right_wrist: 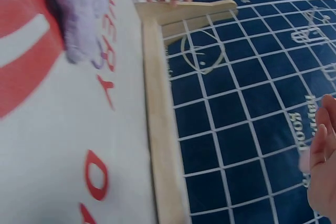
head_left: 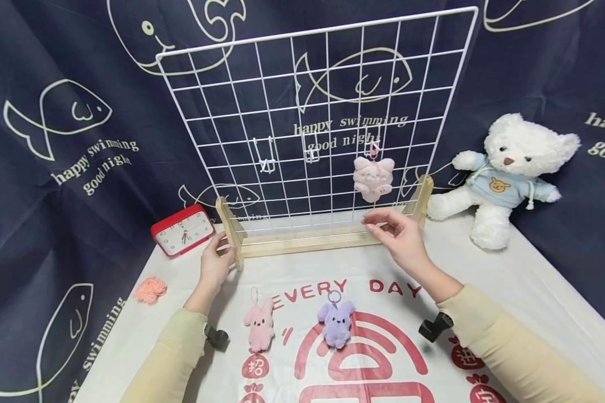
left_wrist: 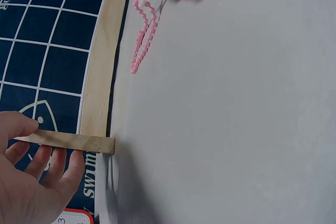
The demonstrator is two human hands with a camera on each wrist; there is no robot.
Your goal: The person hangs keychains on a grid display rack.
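- My left hand (head_left: 217, 258) pinches the left end of the wooden stand (head_left: 307, 244), thumb opposite fingers.
- My right hand (head_left: 400, 238): fingers loosely bent, just below pink cat plush (head_left: 374, 180), which hangs on wire rack (head_left: 328, 69).
- Rack upright in stand, on white table cover (head_left: 176, 274), red print.
- Pink toy (head_left: 259, 326), purple toy (head_left: 338, 323) lie in front.
- Red clock (head_left: 184, 230) left, white bear (head_left: 501, 182) right.
- Dark blue fish-print curtain (head_left: 146, 129) behind.

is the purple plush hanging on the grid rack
No, the purple plush lies on the white tablecloth in front of the grid rack.
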